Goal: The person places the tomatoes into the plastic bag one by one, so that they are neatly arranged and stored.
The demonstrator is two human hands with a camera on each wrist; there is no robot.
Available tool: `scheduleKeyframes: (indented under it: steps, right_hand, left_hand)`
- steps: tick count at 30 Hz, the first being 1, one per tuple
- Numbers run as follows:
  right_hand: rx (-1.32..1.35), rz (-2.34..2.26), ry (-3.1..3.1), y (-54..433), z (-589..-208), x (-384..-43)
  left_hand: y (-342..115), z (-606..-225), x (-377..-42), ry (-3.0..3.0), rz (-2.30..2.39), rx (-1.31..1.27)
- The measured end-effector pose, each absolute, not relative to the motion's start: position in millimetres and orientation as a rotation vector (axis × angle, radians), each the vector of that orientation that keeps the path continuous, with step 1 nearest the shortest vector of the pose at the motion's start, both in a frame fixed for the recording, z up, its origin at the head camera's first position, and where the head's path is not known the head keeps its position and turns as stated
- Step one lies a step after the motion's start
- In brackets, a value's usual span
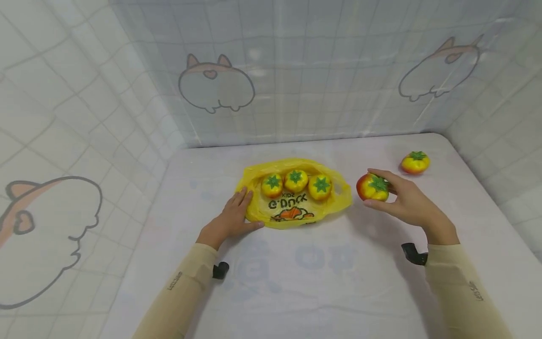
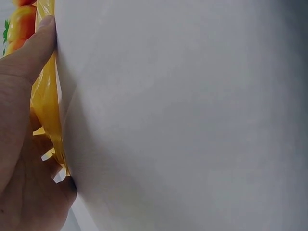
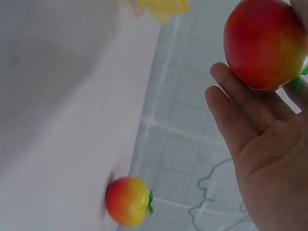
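Note:
A yellow plastic bag (image 1: 292,221) with a printed duck lies spread on the table, three yellow-red persimmons with green leafy tops on it, among them the middle persimmon (image 1: 296,180). My left hand (image 1: 232,217) rests on the bag's left edge, thumb and fingers spread apart; the left wrist view shows the thumb against the yellow plastic (image 2: 47,96). To the right of the bag, my right hand (image 1: 402,197) holds another persimmon (image 1: 372,187) between thumb and fingers, above the table. The right wrist view shows this persimmon's red side (image 3: 262,43).
One more persimmon (image 1: 415,163) sits at the table's back right, beyond my right hand. The white table (image 1: 305,292) is bordered by curtains with a grid print and cartoon animals, including the back curtain (image 1: 313,84).

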State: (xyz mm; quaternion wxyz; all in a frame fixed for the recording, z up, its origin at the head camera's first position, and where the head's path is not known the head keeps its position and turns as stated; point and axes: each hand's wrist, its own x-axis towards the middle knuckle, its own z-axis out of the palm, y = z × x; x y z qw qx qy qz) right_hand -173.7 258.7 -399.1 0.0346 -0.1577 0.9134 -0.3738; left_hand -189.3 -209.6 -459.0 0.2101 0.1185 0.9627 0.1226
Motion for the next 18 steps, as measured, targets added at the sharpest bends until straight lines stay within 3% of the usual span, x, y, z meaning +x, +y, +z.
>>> scheduleKeyframes:
  steps: [18]
  right_hand:
    - [-0.703, -1.2, 2.721, 220, -397, -190]
  left_hand:
    - [-212, -459, -188, 2.675, 0.359, 0.339]
